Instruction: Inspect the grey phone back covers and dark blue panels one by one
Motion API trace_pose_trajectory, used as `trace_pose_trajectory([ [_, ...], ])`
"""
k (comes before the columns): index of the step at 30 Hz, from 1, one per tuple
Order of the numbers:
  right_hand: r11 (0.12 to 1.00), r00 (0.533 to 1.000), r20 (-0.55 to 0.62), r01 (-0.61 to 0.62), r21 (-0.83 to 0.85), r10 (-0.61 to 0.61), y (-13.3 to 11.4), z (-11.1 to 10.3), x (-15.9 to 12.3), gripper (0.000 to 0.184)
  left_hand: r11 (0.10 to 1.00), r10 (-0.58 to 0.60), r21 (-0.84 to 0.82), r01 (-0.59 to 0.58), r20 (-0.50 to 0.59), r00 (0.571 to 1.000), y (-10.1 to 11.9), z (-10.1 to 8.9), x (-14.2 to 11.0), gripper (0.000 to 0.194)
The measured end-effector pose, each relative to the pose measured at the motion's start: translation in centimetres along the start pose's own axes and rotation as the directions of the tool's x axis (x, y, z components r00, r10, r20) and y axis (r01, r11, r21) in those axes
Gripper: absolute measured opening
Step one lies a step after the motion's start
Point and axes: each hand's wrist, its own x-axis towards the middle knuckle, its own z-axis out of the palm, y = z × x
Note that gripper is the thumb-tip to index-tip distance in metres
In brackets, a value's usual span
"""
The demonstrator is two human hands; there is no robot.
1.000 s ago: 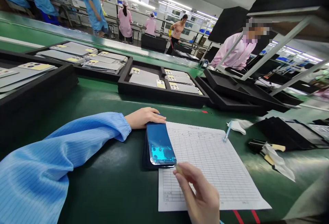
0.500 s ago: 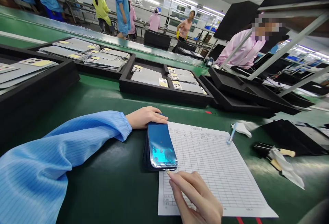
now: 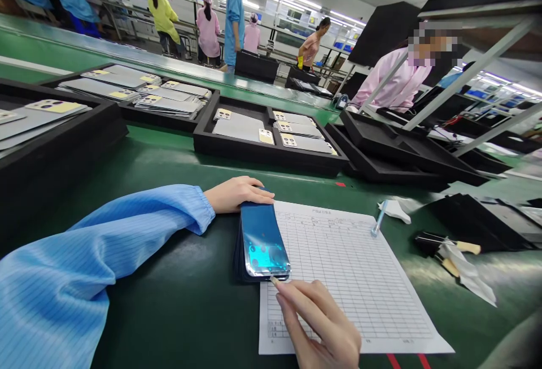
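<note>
A stack of phone back panels lies on the green table, its top panel covered in shiny blue film with dark camera circles at the near end. My left hand is closed over the far end of this stack, its fingers across the top edge. At the near end, the index fingertip of my right hand touches the panels' edge. The right thumb is apart from the index finger, and the other fingers are partly hidden. Beneath the right hand and beside the stack is a printed table sheet.
A pen lies at the sheet's right edge. Further right are a tool with a pale handle and crumpled white paper. Black trays of grey panels line the back. A co-worker in pink is across the table.
My hands and the stack keep nearly the same pose, with the whole view shifted slightly. In the background, a person in blue has moved to the right.
</note>
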Motion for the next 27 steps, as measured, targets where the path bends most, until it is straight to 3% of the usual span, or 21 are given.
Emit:
trace_pose_trajectory([
  [27,1.000,1.000,0.017,0.003,-0.005,-0.003,-0.15,-0.07,0.10,0.029,1.000,-0.002,-0.007,0.002,0.006,1.000,0.04,-0.01,0.01,0.037],
])
